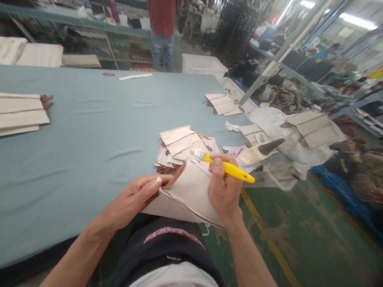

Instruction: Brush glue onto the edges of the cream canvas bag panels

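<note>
My left hand [139, 195] is closed on the left edge of a cream leather-like panel [191, 189] with dark seam lines and a brown underside. The panel lies tilted over the table's near edge, close to my waist. In my right hand [226, 187] is a paintbrush [229, 168] with a yellow handle, its pale bristles pointing left, over the panel's far edge. The heel of that hand rests against the panel's right side. Just beyond lies an untidy stack of similar cream pieces [182, 141] with brown backs.
A pale container with a dark-handled brush [271, 146] stands at the right. Beside it are plastic-wrapped cream pieces [311, 127]. More panels [22, 113] lie at the far left of the blue-covered table [98, 147]. A metal post [269, 71] rises at the right; a person [162, 32] stands beyond.
</note>
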`<state>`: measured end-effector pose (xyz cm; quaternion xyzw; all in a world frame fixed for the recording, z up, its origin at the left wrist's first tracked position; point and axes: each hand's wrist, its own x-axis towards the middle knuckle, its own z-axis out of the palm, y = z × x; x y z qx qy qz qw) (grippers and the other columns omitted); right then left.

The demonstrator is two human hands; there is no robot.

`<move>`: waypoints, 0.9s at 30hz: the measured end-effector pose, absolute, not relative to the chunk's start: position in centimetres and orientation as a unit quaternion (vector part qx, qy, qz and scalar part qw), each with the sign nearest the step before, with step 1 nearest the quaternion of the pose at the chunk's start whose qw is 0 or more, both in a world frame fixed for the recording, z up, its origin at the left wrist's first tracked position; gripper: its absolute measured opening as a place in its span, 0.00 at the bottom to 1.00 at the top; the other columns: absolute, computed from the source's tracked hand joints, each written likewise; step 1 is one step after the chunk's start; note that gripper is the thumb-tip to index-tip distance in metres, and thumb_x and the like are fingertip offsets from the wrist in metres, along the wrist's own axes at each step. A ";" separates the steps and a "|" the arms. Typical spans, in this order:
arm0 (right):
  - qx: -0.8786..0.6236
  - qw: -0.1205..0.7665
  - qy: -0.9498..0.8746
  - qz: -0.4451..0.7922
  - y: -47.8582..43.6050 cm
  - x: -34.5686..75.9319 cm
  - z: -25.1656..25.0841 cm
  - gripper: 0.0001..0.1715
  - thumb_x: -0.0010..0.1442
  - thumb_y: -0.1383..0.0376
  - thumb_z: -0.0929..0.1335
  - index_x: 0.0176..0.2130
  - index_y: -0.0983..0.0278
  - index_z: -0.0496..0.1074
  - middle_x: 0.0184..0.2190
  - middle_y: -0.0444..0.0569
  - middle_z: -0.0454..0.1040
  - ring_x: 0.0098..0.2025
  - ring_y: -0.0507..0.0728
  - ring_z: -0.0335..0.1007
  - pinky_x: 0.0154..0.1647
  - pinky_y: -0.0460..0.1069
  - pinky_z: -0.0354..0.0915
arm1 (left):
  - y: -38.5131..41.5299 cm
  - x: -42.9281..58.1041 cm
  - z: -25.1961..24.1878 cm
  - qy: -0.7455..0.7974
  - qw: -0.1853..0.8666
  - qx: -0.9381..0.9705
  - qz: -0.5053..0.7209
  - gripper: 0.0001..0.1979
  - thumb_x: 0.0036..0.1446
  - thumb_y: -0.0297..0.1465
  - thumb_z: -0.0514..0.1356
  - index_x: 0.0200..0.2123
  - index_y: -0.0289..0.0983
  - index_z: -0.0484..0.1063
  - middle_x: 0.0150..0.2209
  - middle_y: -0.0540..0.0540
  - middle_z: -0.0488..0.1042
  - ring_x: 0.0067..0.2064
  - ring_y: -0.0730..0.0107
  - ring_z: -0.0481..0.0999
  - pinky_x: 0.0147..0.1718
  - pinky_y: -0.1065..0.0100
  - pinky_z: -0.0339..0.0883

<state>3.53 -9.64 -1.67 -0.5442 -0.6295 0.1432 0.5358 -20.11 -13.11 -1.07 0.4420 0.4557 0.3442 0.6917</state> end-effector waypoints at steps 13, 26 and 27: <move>-0.551 0.528 -0.611 0.210 -7.0 -5.1 -1.9 0.18 0.73 0.52 0.65 0.42 0.62 0.76 0.26 0.42 0.77 0.27 0.54 0.73 0.32 0.50 0.69 | -15.6 -27.6 0.2 0.421 0.536 0.655 0.326 0.17 0.77 0.37 0.55 0.45 0.37 0.83 0.37 0.48 0.82 0.38 0.68 0.79 0.39 0.74 0.70; -0.395 0.569 -0.566 0.447 -11.2 -7.4 0.8 0.17 0.73 0.53 0.74 0.35 0.61 0.79 0.15 0.38 0.73 0.13 0.50 0.68 0.16 0.42 0.66 | -16.8 -28.4 -0.5 0.564 0.455 0.595 0.348 0.18 0.75 0.38 0.58 0.50 0.40 0.88 0.45 0.44 0.88 0.44 0.58 0.81 0.52 0.69 0.72; -0.389 0.561 -0.565 0.463 -11.2 -7.4 0.3 0.16 0.73 0.54 0.73 0.36 0.61 0.79 0.15 0.38 0.73 0.13 0.50 0.68 0.16 0.42 0.66 | -16.8 -28.2 -0.6 0.566 0.456 0.591 0.350 0.18 0.75 0.38 0.58 0.48 0.40 0.89 0.45 0.43 0.88 0.44 0.58 0.81 0.52 0.69 0.73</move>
